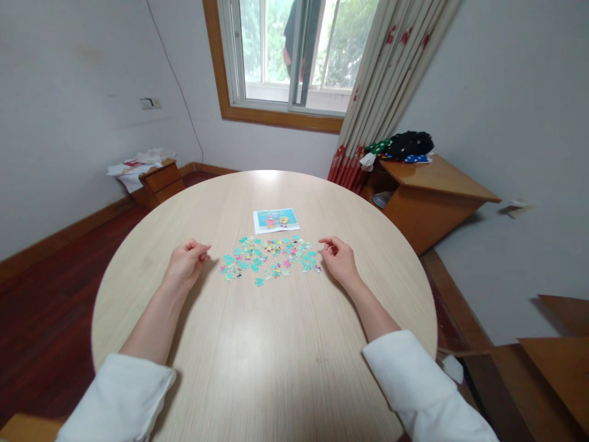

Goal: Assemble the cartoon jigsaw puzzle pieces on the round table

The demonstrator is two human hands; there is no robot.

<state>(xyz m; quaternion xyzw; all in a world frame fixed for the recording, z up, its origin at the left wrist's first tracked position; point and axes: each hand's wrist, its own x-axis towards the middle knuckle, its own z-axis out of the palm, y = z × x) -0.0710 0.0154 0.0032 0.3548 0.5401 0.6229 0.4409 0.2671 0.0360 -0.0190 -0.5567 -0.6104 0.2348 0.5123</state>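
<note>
A loose heap of jigsaw puzzle pieces [255,267], mostly turquoise with some pink, yellow and pale green ones, is spread on the round wooden table [257,356]. Just left of the heap is my left hand [186,264], its fingers loosely bent and partly apart, with nothing visible in them. On the opposite side, my right hand [339,258] is close to the rightmost pieces, fingers loosely curled and holding nothing that I can see. Behind the pieces lies a picture sheet [277,220] with a pink and a yellow cartoon figure on a blue background.
A wooden cabinet [432,178] with dark and spotted cloths [407,146] on top stands beyond the table at the right. At the left is a small drawer unit [161,181] with white cloth on it. A curtain [377,92] hangs beside the window [271,55], where a person [289,40] is partly visible outside.
</note>
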